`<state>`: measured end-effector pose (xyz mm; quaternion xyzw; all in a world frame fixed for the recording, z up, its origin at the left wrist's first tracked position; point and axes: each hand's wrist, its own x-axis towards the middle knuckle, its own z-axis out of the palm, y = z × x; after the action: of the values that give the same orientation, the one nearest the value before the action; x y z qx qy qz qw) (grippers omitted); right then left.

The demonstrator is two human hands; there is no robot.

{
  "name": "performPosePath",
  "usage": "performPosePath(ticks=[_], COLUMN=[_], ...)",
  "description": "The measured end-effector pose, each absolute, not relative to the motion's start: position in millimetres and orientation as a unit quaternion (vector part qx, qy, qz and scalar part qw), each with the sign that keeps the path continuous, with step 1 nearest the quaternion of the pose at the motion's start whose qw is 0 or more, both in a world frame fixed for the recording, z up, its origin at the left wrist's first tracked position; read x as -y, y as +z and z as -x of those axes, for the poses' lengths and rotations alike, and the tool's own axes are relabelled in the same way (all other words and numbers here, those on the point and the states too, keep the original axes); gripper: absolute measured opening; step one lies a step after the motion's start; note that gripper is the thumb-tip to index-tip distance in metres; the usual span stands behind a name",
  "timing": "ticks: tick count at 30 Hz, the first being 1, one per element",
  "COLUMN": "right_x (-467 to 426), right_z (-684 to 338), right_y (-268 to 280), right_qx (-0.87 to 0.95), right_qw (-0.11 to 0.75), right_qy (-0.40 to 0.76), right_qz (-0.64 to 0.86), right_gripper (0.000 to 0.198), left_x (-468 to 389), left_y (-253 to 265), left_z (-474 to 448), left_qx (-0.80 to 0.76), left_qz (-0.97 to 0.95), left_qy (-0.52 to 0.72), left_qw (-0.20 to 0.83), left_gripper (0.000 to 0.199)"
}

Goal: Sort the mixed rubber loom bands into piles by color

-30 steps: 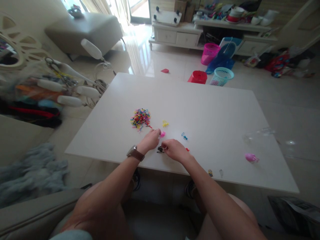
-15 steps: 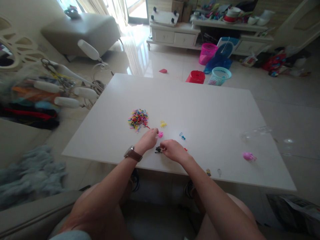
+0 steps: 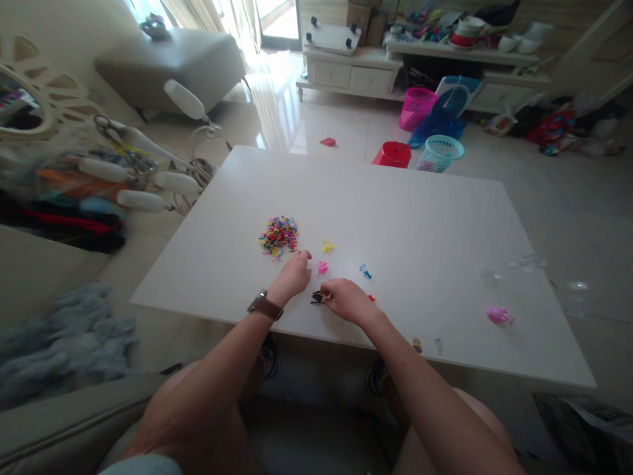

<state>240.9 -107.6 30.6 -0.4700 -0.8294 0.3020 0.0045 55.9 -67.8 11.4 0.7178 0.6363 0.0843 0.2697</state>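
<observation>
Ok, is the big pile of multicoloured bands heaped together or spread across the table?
Heaped together: the multicoloured bands overlap in one mound on the white table, near the left hand.

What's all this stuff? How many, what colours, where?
Table: 1, white, centre
Mixed pile: 1, multicoloured, table's left half
Yellow bunch: 1, yellow, right of pile
Pink bunch: 1, pink, nearer than yellow
Black bunch: 1, black, table's near side
Blue bunch: 1, blue, right of pink
Red bit: 1, red, nearer than blue
Pink object: 1, pink, table's right
Trinkets: 2, yellowish and pale, near edge
Baskets: 2, pink and pale-blue, floor
Red container: 1, red, floor
Bench: 1, greyish, back left
Other clutter: uncountable, mixed colours, around room
Watch: 1, brown-strapped, left wrist
Hands: 2, bare, over table
</observation>
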Motion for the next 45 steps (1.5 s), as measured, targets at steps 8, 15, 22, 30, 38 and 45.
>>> performPosePath(ticks=[8,15,22,30,38,45], right_x=[107,107,102,93,90,78], right_z=[-242,-244,-252,-260,-259,-290], right_y=[31,37,43,45,43,58], right_qx=[0.829,0.825,0.81,0.762,0.725,0.723], right_qw=[-0.003,0.011,0.039,0.152,0.255,0.159], right_qy=[0.301,0.303,0.295,0.29,0.367,0.352], right_qz=[0.471,0.476,0.505,0.558,0.525,0.573], right_gripper=[0.016,0.013,0.013,0.011,0.013,0.01], left_x=[64,60,52,67,76,76], left_y=[12,13,22,43,41,31], left_z=[-37,-40,-38,-61,-76,-75], left_qx=[-0.646,-0.65,-0.639,-0.588,-0.566,-0.574], left_qz=[-0.74,-0.739,-0.726,-0.663,-0.636,-0.624], left_qy=[-0.041,-0.028,0.088,0.215,0.234,0.26], left_qw=[0.182,0.178,0.24,0.41,0.469,0.463], left_gripper=[0.04,0.04,0.029,0.012,0.01,0.016])
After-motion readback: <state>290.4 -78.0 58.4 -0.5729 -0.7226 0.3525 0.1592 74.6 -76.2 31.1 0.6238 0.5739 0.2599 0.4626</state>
